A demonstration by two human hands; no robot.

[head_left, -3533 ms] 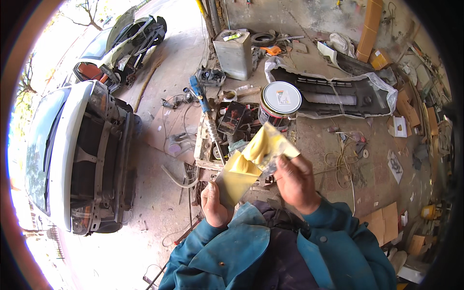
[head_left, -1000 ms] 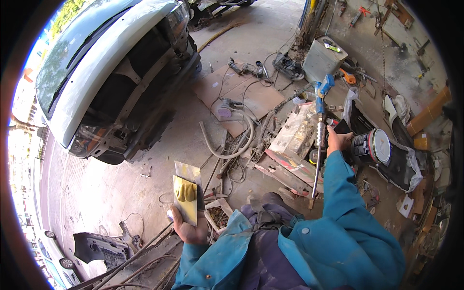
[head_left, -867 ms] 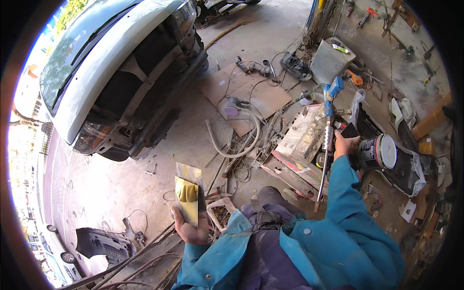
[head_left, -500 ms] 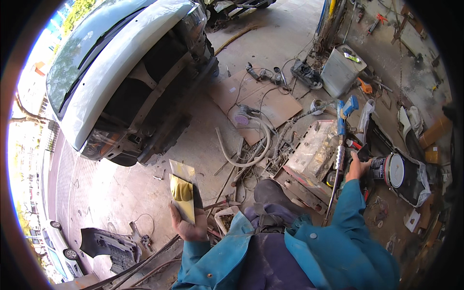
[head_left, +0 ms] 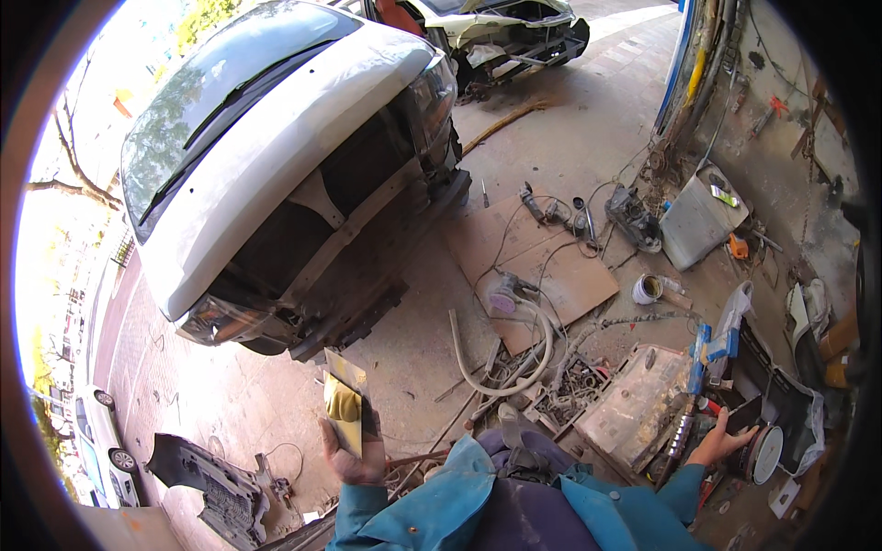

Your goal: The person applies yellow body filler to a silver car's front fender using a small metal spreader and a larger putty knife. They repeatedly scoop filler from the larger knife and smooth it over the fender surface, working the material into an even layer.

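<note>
My left hand (head_left: pixel 349 450) grips flat spreader plates (head_left: pixel 344 369) bearing a lump of yellow putty (head_left: pixel 342 401), low in the centre-left. At the lower right, my right hand (head_left: pixel 721 441) grips a black phone (head_left: pixel 742 413), beside a round tin (head_left: pixel 764 455) with a pale lid. Just left of that hand, a blue tool (head_left: pixel 714 349) with a long ribbed shaft (head_left: pixel 678 432) lies along a battered, dusty box (head_left: pixel 629 404) full of odds and ends at its left end.
A white car (head_left: pixel 243 110) without front bumper fills the upper left; a wrecked car (head_left: pixel 496 41) stands behind. Cardboard (head_left: pixel 574 280) with power tools and hoses lies ahead. A metal canister (head_left: pixel 698 220) and bumper (head_left: pixel 795 404) are rightward; another bumper piece (head_left: pixel 207 477) lies lower left.
My right hand left the putty plates, reached rightward to the phone beside the tin, and has since moved lower in view. My left hand keeps the plates. The view turned toward the white car.
</note>
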